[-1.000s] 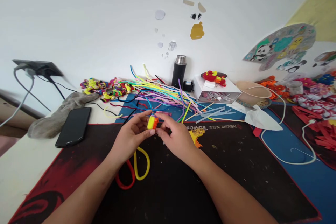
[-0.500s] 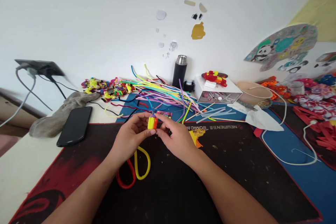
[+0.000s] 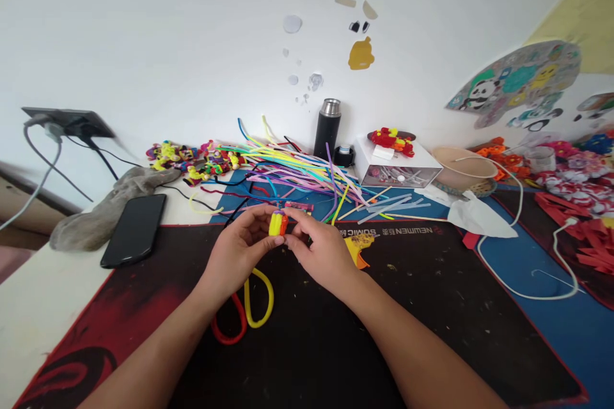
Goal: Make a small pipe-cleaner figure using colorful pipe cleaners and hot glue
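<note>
A small yellow and orange bundle of pipe cleaners [image 3: 277, 224], with a bit of purple at its top, is held up between both hands over the dark mat. My left hand [image 3: 238, 246] pinches its yellow side between thumb and fingers. On the orange side, my right hand [image 3: 322, 252] grips it with thumb and forefinger. Below the left wrist lie a red loop [image 3: 230, 340] and a yellow loop [image 3: 271, 303], like scissor handles; their other end is hidden. A yellow glue gun [image 3: 359, 246] with an orange trigger lies partly behind my right hand.
Loose pipe cleaners [image 3: 297, 166] are heaped at the back, beside small colourful figures [image 3: 192, 160]. A black bottle [image 3: 328, 128] and a white drawer box [image 3: 403, 169] stand by the wall. Clear glue sticks [image 3: 400, 203] lie before the box. A phone [image 3: 133, 230] rests at left.
The view has shifted very slightly. Both hands keep hold of the pipe-cleaner bundle in almost the same place, and nothing has been let go.
</note>
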Demonstrator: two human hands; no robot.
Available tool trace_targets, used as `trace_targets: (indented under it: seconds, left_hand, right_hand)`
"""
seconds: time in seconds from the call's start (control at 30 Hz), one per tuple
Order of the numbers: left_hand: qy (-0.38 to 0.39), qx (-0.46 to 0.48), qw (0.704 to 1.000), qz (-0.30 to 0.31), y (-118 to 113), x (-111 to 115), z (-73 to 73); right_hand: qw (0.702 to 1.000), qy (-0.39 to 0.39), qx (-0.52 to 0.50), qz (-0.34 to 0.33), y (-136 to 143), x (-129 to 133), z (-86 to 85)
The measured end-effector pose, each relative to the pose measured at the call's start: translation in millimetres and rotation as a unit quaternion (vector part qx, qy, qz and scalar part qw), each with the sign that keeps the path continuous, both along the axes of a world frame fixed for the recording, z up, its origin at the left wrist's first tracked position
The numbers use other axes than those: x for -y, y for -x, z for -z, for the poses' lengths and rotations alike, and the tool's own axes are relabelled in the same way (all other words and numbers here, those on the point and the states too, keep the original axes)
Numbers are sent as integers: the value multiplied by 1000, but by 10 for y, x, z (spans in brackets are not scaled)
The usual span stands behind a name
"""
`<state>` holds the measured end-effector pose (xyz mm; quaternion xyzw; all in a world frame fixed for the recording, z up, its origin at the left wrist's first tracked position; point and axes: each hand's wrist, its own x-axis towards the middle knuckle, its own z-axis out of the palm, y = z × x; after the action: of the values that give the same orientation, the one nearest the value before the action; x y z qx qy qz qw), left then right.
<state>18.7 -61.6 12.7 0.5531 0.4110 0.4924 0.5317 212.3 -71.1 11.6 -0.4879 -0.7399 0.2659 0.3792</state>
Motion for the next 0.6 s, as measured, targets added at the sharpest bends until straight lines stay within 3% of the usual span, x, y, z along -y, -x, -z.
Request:
trace_targets:
  seconds: [0.2, 0.6]
  left_hand:
    - [-37, -18, 999, 2, -4, 7, 3]
    - [-10, -2, 1000, 2, -6, 7, -31]
  right_hand:
    - [1000, -4, 2, -5, 4, -1, -2]
    - [1000, -20, -10, -5, 10, -1, 42]
